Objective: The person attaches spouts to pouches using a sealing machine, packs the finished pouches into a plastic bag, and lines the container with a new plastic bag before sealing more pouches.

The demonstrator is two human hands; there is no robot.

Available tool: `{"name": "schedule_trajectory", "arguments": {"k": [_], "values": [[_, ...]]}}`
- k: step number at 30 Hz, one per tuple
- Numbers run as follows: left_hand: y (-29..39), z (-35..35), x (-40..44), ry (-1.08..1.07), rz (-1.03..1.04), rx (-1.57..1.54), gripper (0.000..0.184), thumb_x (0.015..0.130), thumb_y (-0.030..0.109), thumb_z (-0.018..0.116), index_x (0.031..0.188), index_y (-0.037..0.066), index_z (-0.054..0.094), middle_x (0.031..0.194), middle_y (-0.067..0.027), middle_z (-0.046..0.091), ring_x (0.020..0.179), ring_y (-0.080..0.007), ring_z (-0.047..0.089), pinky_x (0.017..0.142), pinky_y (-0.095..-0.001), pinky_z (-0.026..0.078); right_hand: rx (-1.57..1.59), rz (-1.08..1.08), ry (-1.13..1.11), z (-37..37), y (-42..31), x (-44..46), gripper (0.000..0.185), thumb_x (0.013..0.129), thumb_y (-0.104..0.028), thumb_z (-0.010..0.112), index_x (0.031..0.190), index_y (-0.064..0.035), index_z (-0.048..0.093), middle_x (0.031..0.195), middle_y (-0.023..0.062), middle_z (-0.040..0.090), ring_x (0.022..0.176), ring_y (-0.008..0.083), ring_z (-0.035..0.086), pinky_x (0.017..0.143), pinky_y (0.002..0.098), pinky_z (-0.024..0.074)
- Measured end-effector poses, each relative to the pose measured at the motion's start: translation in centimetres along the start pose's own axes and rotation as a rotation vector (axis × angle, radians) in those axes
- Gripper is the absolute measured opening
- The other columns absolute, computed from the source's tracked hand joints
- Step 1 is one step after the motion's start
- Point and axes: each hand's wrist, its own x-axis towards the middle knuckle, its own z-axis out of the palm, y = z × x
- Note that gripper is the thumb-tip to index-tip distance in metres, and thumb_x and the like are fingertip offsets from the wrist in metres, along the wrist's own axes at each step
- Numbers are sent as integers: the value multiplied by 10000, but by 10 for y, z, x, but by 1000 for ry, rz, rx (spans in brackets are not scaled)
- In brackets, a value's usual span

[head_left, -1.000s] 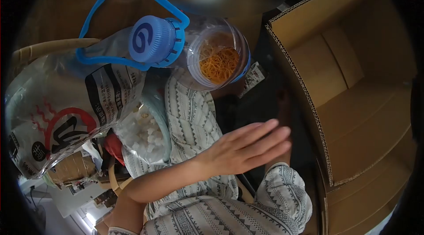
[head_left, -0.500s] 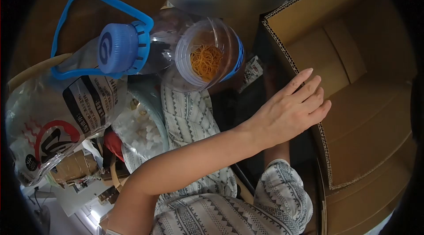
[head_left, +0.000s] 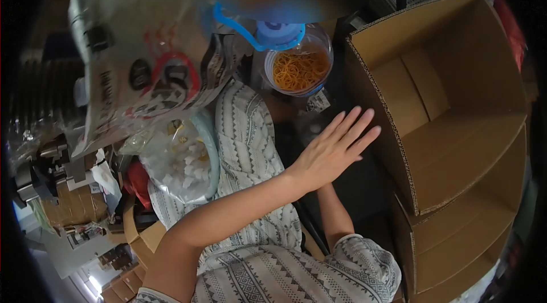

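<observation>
left grip (head_left: 335,152) apart, right grip hidden, can't tell, one bottle (head_left: 280,36), two right-side cartons (head_left: 456,152)

Boxes (head_left: 461,149): matt corrugated cardboard; bottle (head_left: 317,39): smooth glossy plastic; bag (head_left: 117,83): creased plastic.

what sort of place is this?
Probably a small packing or light-assembly workspace, though it could be at home: open cardboard boxes, what look like orange rubber bands and small white pieces kept in bulk.

Workshop, seemingly — open cartons (head_left: 467,140), rubber bands (head_left: 299,71), bagged white pieces (head_left: 185,166).
</observation>
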Motion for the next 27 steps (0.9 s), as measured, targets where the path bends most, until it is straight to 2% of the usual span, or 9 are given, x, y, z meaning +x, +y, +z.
{"name": "schedule_trajectory", "arguments": {"k": [6, 8, 11, 15, 17, 19, 22, 23, 27], "values": [[-30, -42, -165, -283, -153, -163, 336, 833, 187, 648, 1128, 30, 613, 1293, -132, 517, 1240, -279, 463, 1056, -396, 364, -213, -288, -3, 25, -77, -62, 158, 932, -130, 521, 910, 13, 584, 909, 163, 588, 805, 295, 587, 690, 364, 455], [-42, -81, -203, -128, -264, -54, 230, 848, 126, 619, 1055, 29, 636, 1183, -119, 581, 1139, -292, 529, 984, -387, 422, -187, -547, -95, 33, -97, -90, 118, 921, -85, 544, 927, 31, 564, 847, 121, 594, 742, 188, 538, 684, 314, 447], [-71, -102, -286, 119, -624, 43, 189, 851, 95, 599, 1027, 37, 637, 1078, -131, 610, 1009, -320, 567, 871, -382, 456, -137, -785, -298, 74, -142, -134, 76, 886, -44, 552, 932, 14, 571, 929, 154, 604, 794, 296, 574, 705, 359, 465], [-99, -104, -393, 96, -919, 269, 313, 886, 228, 580, 1140, 44, 587, 1224, -171, 534, 1155, -364, 483, 963, -459, 389, -233, -1059, -737, 154, -160, -194, 124, 796, 9, 585, 919, 6, 574, 1000, 200, 588, 844, 378, 592, 712, 424, 488], [-97, -93, -430, -16, -1079, 510, 457, 903, 355, 544, 1242, 49, 525, 1359, -217, 416, 1276, -426, 353, 1031, -531, 296, -369, -1064, -884, 199, -128, -205, 211, 802, -26, 582, 1011, 0, 593, 1076, 222, 584, 965, 393, 584, 825, 409, 484], [-94, -83, -458, -9, -1203, 323, 558, 908, 439, 505, 1304, 47, 474, 1427, -241, 325, 1332, -468, 246, 1064, -571, 216, -1176, -1399, -981, 240, -78, -209, 336, 829, -129, 576, 1146, -20, 588, 1272, 241, 497, 1218, 400, 449, 1032, 492, 345], [-86, -66, -472, 40, -1154, 282, 610, 898, 456, 512, 1325, 27, 437, 1443, -230, 302, 1346, -481, 201, 1061, -589, 202, -1369, -1210, -1109, 263, -42, -230, 513, 776, -312, 642, 1195, -31, 554, 1381, 251, 395, 1298, 441, 331, 1080, 592, 195], [-84, -62, -473, 61, -1169, 265, 610, 898, 456, 512, 1325, 27, 437, 1443, -230, 302, 1346, -481, 201, 1061, -589, 202, -1475, -1072, -1250, 269, -42, -234, 715, 736, -399, 688, 1349, -127, 443, 1491, 243, 205, 1355, 456, 212, 1068, 638, 144], [-89, -48, -474, 228, -1105, 259, 557, 888, 413, 546, 1292, 37, 470, 1415, -174, 358, 1349, -477, 197, 1056, -606, 200, -1555, -875, -1354, 287, -47, -246, 859, 767, -420, 658, 1471, -228, 207, 1531, 214, 86, 1386, 461, 108, 1073, 648, 81]]}}
